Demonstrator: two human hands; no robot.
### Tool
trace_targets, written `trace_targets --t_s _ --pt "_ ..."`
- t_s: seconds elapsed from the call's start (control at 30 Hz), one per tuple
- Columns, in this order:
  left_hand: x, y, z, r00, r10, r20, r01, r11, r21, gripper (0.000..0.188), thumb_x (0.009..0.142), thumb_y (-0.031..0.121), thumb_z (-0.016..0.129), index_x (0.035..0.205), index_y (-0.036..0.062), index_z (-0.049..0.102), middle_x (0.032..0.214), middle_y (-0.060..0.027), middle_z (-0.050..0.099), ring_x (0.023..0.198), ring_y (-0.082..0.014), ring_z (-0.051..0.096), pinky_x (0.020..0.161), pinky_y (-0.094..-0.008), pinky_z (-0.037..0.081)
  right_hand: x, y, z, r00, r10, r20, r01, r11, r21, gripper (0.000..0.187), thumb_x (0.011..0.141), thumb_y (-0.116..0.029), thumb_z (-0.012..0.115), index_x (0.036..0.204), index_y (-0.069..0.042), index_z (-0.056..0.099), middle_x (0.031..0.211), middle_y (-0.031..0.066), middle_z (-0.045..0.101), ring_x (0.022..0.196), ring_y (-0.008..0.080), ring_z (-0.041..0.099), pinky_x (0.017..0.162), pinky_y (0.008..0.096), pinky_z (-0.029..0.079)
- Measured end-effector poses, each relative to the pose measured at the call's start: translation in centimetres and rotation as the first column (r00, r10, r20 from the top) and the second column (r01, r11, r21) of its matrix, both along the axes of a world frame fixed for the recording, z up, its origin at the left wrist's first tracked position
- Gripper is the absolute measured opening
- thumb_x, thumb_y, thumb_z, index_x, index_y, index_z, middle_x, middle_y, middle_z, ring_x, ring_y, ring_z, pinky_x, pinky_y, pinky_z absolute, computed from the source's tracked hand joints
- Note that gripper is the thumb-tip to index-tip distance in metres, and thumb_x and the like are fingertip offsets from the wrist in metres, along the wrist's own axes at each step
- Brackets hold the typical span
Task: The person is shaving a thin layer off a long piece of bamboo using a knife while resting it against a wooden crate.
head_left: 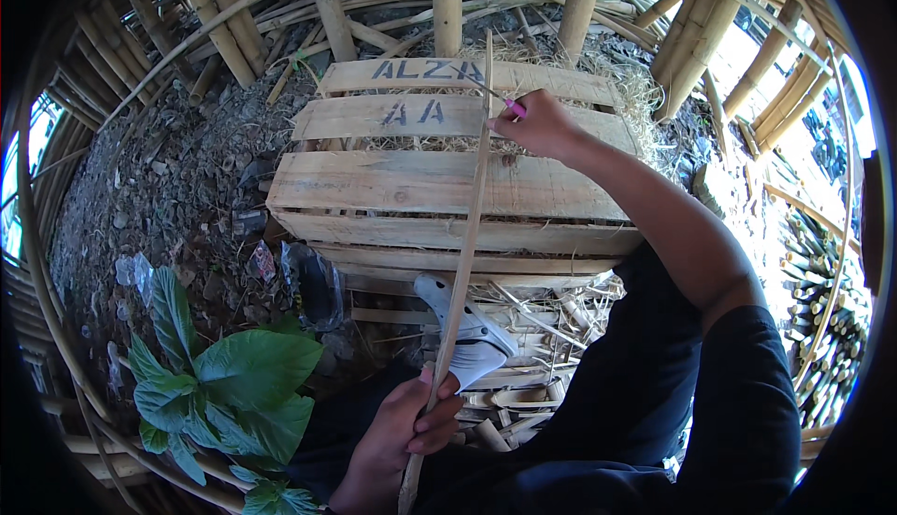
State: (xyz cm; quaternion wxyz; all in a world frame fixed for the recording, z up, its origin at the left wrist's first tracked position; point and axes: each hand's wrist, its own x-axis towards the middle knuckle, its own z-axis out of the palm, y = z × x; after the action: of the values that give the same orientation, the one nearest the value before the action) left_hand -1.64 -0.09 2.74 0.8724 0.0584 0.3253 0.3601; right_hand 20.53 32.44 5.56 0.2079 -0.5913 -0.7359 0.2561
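Observation:
A long, narrow bamboo strip (467, 244) runs upward from my lap and leans across a wooden slatted crate (392, 183). My left hand (408, 422) is closed around its lower part. Near the strip's upper end, my right hand (540, 124) grips a small knife by its pink handle (517, 107). Its thin blade points up and left and crosses the strip; whether the edge touches the bamboo I cannot tell. The right fingertips are right beside the strip.
Straw (640, 122) spills around the crate. My grey clog (476, 333) rests below it among bamboo offcuts (547, 403). A leafy green plant (238, 379) grows at left on littered ground. Bamboo poles (447, 6) rise behind; cut sticks (818, 328) are piled at right.

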Motion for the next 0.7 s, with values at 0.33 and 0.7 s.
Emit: trace_targets --t_s 0.33,0.7 --pt "0.1 -0.1 0.4 1.0 -0.011 -0.02 0.011 1.0 0.002 0.04 0.102 0.047 0.035 0.091 0.009 0.041 0.058 0.0059 0.031 0.04 -0.0017 0.026 0.036 -0.0172 0.02 -0.1 -0.1 0.9 0.982 -0.046 -0.183 0.046 0.999 -0.005 0.019 0.074 -0.017 0.073 0.079 0.001 0.07 0.069 0.0092 0.065 0.059 0.0159 0.061 0.057 0.0314 0.049" --pt "-0.1 -0.4 0.6 1.0 0.02 -0.01 -0.021 0.999 -0.034 0.036 0.103 0.043 0.035 0.092 0.0097 0.041 0.055 0.0056 0.032 0.037 -0.0028 0.027 0.033 -0.0174 0.022 3.5 2.5 3.2 0.977 -0.131 -0.166 0.179 0.931 0.319 0.017 0.079 -0.019 0.07 0.079 -0.002 0.07 0.064 0.0082 0.065 0.057 0.0154 0.061 0.056 0.0328 0.049"
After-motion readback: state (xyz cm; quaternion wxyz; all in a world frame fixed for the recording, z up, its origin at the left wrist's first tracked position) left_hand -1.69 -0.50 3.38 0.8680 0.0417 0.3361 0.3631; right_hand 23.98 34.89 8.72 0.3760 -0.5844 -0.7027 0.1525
